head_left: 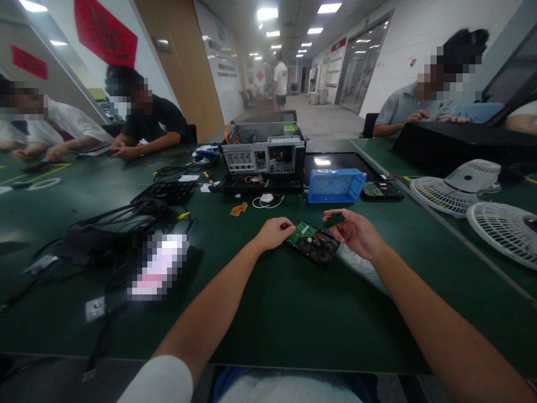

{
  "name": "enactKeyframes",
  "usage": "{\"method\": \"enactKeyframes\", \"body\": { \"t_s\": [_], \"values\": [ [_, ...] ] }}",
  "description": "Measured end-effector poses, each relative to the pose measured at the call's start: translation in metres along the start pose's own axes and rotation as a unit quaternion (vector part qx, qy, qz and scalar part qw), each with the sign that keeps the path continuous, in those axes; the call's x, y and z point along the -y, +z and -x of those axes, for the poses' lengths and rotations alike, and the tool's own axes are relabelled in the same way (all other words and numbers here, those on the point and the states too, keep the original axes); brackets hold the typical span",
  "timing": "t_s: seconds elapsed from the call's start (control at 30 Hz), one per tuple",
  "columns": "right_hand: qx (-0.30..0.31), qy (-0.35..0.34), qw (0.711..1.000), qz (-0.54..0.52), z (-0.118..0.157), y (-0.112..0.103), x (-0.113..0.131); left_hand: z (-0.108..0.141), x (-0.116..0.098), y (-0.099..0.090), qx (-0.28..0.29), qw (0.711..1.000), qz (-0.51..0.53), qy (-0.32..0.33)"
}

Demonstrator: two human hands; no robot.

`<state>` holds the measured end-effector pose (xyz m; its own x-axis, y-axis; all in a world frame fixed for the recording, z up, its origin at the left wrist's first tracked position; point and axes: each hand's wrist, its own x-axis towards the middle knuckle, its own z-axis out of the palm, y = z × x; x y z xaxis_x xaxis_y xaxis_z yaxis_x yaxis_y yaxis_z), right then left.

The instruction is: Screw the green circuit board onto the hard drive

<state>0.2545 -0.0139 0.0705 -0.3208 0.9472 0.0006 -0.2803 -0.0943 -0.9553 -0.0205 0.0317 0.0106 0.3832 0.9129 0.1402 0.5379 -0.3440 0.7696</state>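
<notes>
A hard drive (pixel 318 247) is in front of me, its green circuit board facing up beside a black casing. My left hand (pixel 274 233) pinches the drive's left corner, fingers closed on it. My right hand (pixel 356 232) is at the drive's right side, holding a small dark-green piece (pixel 334 219) between thumb and fingers above the drive's far edge. The kind of this piece is too unclear to tell. Whether the drive rests on the table or is raised a little, I cannot tell.
Behind stands an opened computer case (pixel 263 158), with a blue plastic bin (pixel 337 186) and another circuit board (pixel 373 190) to its right. White fan grilles (pixel 451 187) lie at right. Black straps and cables (pixel 113 229) and a lit phone (pixel 159 266) lie at left. Several people sit around the table.
</notes>
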Motion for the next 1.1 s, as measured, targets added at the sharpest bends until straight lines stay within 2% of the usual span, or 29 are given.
{"method": "enactKeyframes", "body": {
  "t_s": [0.5,1.1],
  "values": [
    [-0.008,-0.014,1.0,0.021,0.0005,0.0048,0.0019,0.0003,-0.0011,-0.001,0.003,1.0,0.004,-0.012],
    [-0.027,-0.021,0.999,0.005,-0.0028,0.0007,-0.0022,-0.0001,-0.0015,-0.0011,0.002,1.0,-0.006,-0.011]
  ]
}}
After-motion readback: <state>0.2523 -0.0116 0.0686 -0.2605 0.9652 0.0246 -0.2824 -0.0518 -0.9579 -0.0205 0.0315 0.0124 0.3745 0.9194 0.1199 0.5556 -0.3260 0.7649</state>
